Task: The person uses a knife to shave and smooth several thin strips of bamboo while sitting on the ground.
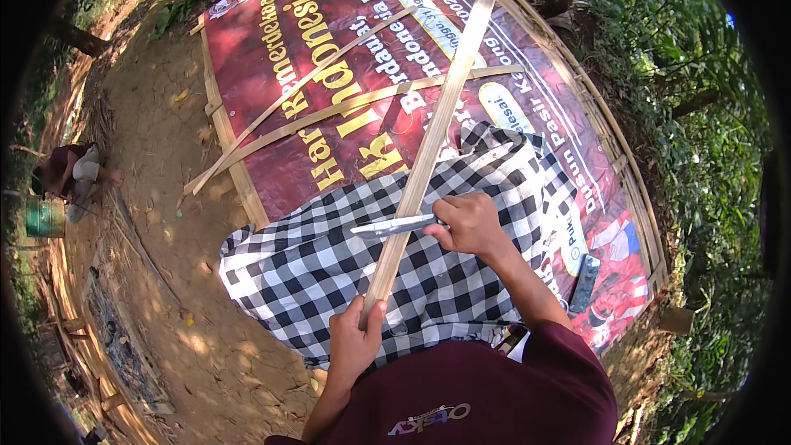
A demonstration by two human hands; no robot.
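A long pale strip, apparently split bamboo, slants up and away across my lap. Its near end is gripped by my left hand, thumb and fingers closed round it. My right hand is closed on the handle of a knife. The blade points left and lies across the strip, a short way above my left hand; whether it bites into the wood I cannot tell. Beneath both hands a black-and-white checked cloth covers my lap.
A dark red printed banner spreads on the ground ahead, bordered by bamboo. Two thin strips cross on it. A dark grey block lies at right. Another person crouches far left beside a green container. Dense plants stand at right.
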